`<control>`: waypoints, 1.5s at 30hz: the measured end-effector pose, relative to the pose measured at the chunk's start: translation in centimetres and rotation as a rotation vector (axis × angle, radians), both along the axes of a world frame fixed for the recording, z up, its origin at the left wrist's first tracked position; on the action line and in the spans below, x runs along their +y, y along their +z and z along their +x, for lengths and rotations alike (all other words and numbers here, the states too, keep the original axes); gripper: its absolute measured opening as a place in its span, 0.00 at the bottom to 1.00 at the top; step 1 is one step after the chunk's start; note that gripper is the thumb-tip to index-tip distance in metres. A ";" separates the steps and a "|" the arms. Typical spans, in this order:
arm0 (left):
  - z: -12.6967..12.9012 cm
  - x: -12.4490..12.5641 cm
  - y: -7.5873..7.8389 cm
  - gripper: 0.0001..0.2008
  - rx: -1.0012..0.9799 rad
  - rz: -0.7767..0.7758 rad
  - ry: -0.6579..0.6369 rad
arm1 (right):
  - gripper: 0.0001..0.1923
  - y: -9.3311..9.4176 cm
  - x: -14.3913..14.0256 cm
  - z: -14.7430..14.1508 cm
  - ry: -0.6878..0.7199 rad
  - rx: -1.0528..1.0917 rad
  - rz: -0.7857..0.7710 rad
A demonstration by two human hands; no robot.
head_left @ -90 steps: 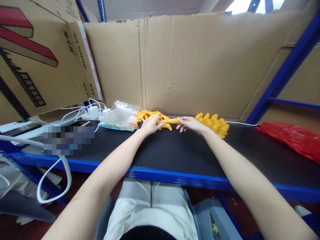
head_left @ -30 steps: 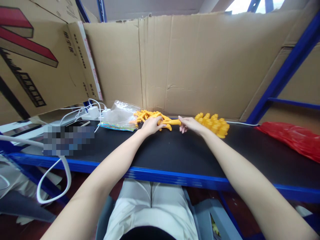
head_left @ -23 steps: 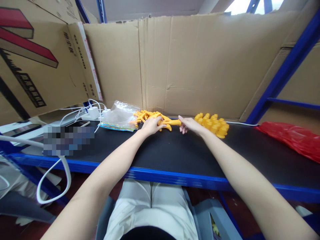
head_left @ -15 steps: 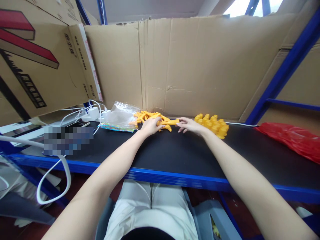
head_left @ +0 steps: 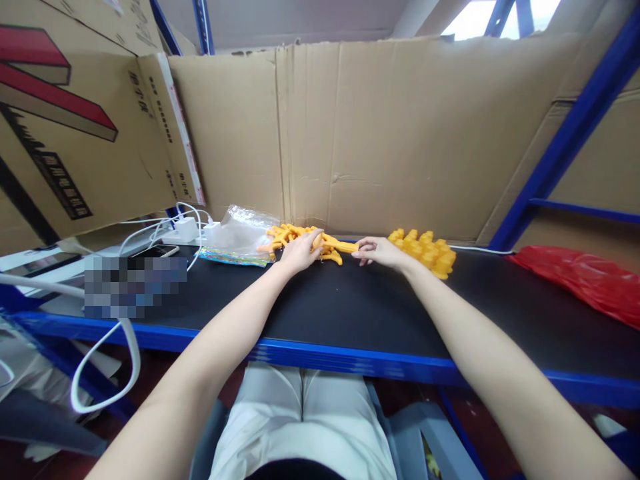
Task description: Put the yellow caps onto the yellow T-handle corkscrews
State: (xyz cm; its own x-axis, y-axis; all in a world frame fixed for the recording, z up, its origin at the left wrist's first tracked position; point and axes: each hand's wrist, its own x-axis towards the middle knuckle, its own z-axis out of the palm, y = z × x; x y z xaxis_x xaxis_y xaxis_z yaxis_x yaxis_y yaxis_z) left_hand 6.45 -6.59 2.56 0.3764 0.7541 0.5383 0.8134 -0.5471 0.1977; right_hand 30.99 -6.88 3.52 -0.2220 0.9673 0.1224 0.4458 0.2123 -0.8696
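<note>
From the seat, the orange piece [head_left: 345, 247] lies just past 12 o'clock, stretched sideways between the two hands above the black tabletop [head_left: 345, 313]. The left hand [head_left: 303, 249] is closed around its left end; the right hand [head_left: 377, 252] is half curled with its fingertips at the other end, and I can't tell from here whether they pinch it or merely touch.

At 12, an orange pile [head_left: 286, 233] of branching pieces sits tight behind the left hand, which hides part of it. A clear plastic bag [head_left: 243, 230] with a colourful edge lies against the pile at 11. Beyond it, also near 11, are white chargers [head_left: 186, 229], and a phone [head_left: 157, 251] rests toward 10, with a white cable [head_left: 133, 347] looping over the table's blue edge [head_left: 345, 357] near 9.

At 1 stands a knobbly yellow cluster [head_left: 430, 250], its near corner covered by the right wrist. Red plastic [head_left: 575, 280] sprawls at 2. A cardboard wall [head_left: 400, 133] blocks everything behind, and a printed carton [head_left: 100, 153] looms over the chargers' side from 10.
</note>
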 end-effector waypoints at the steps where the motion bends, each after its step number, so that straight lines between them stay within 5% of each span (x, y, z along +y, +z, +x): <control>1: 0.0 0.0 0.0 0.24 -0.018 0.002 -0.007 | 0.14 0.0 0.0 0.2 -0.037 0.006 0.001; 9: 0.3 0.0 -0.3 0.24 -0.027 -0.005 -0.113 | 0.15 -0.5 0.5 2.3 -0.407 -0.010 -0.023; 16: 0.4 0.5 -0.7 0.14 0.119 -0.012 -0.146 | 0.32 -2.1 1.3 3.2 -0.609 -0.555 0.123; 31: 1.6 -0.3 -1.5 0.19 0.350 0.013 -0.052 | 0.36 -3.3 2.6 3.6 -0.703 -0.602 0.186; 45: 1.9 -0.6 -0.6 0.21 0.237 0.047 0.025 | 0.33 -2.4 1.5 3.2 -0.671 -0.707 0.216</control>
State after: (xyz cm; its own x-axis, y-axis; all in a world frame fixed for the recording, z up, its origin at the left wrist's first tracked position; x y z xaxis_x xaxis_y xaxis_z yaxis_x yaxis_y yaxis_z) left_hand 8.39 -7.19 1.93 0.4783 0.7410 0.4714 0.8473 -0.5305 -0.0257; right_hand 34.17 -5.34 1.16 0.2724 0.8920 0.3608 0.9317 -0.1509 -0.3304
